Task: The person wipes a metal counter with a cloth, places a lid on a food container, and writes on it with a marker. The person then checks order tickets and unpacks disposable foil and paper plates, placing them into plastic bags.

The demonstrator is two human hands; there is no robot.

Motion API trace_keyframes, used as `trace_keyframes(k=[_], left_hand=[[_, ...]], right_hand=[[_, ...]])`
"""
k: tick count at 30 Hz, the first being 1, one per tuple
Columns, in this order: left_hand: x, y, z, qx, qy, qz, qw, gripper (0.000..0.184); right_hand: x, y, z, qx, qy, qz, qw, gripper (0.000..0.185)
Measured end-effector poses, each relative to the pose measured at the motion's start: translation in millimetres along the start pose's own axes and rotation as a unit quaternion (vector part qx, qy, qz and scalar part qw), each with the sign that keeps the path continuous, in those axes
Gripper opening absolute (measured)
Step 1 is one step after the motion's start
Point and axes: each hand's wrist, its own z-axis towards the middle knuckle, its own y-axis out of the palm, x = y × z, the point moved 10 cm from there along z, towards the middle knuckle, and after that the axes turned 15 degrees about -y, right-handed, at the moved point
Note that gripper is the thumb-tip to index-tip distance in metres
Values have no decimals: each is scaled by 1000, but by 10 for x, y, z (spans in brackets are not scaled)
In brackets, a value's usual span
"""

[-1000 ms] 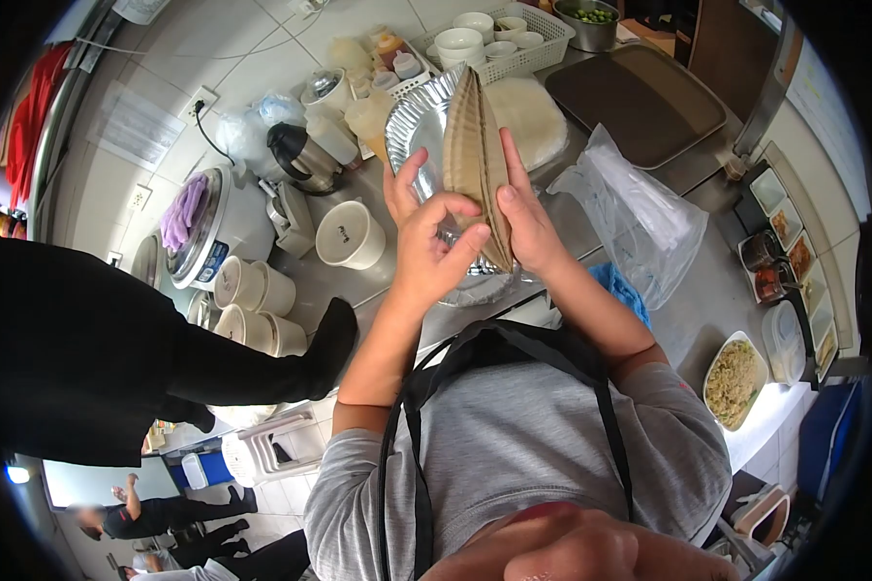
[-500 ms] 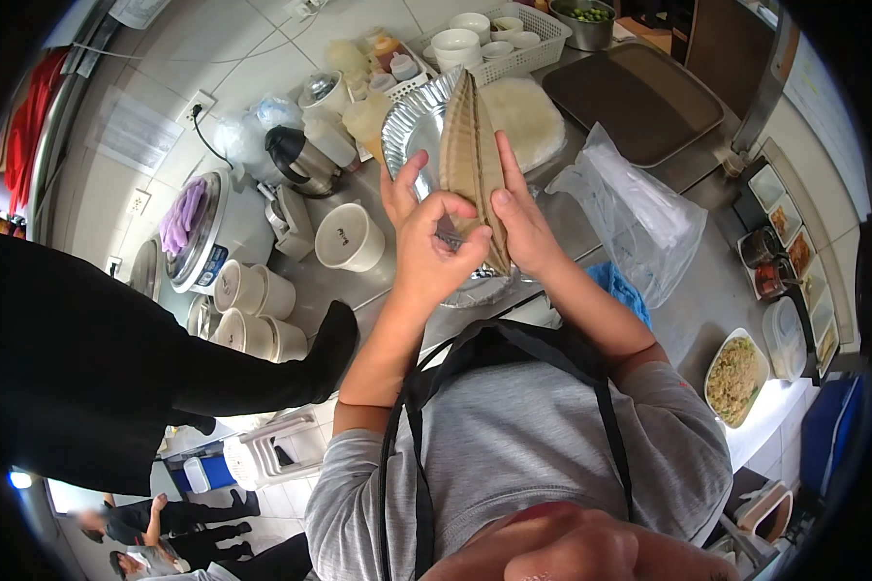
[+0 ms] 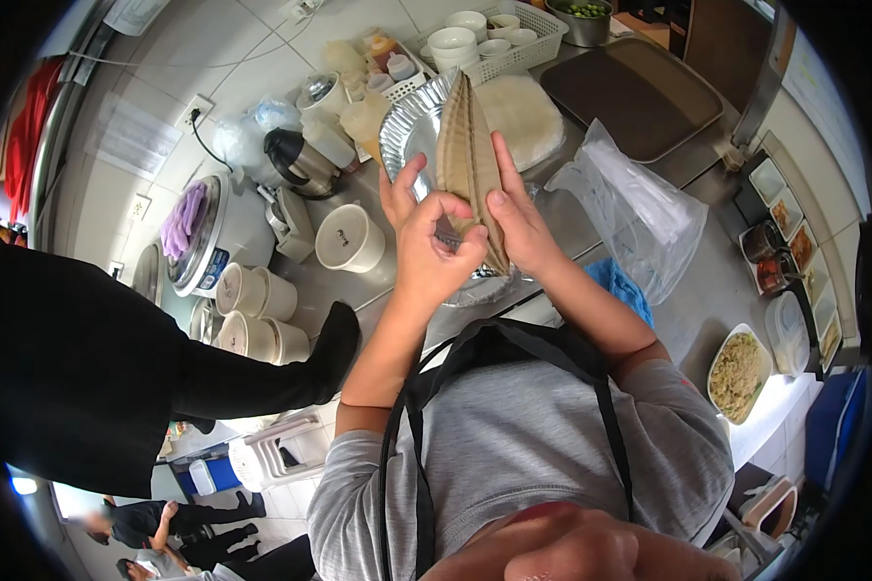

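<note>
A tan ribbed stack of thin sheets or lids (image 3: 467, 160), its kind hard to make out, stands edge-up between my hands. My left hand (image 3: 431, 237) pinches its near edge with thumb and forefinger, the other fingers raised. On the right side, my right hand (image 3: 521, 223) supports it with the thumb on the edge and fingers behind. Beneath and to the left is a round foil tray (image 3: 407, 126) with a crimped rim. A white lidded tub (image 3: 349, 238) stands left of my left hand.
A co-worker's black sleeve (image 3: 252, 373) reaches in from the left near stacked tubs (image 3: 247, 334). Right lie a plastic bag (image 3: 639, 213), a brown tray (image 3: 639, 97) and a rice dish (image 3: 739, 373). Behind are a kettle (image 3: 300, 160) and a basket (image 3: 543, 44) of bowls.
The tan stack has tilted slightly, showing more of its right face. My hands keep nearly the same hold. In the background at lower left, people have shifted a little.
</note>
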Motion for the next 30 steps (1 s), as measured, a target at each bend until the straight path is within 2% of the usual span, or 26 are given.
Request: trace_keyframes(k=[17,20,23,25,26,27,28,29,30], left_hand=[[-34,30,-5,19,-2,-9,1000,21],[-38,33,4,4,-25,-29,999,24],[-85,58,-29,1,-11,9,1000,35],[-119,-104,-1,63,1,-76,995,48],[-162,-188,15,94,6,-118,989,55],[-303,-210,76,76,-65,-224,969,63],[-449,-208,128,57,-133,-327,934,71],[-593,-298,165,96,-174,-261,945,73],[-858,-223,176,80,-204,-359,907,63]], right_hand=[[14,-28,-25,-2,-6,-35,999,60],[8,-37,-11,-12,-18,-55,998,59],[23,-98,14,-9,-31,-63,998,57],[-49,-121,92,21,-28,-20,999,55],[20,-197,95,57,21,61,996,54],[84,-285,79,93,70,143,983,52],[53,-267,95,115,99,162,975,50],[19,-249,107,139,128,181,965,49],[-17,-229,115,164,154,200,953,47]])
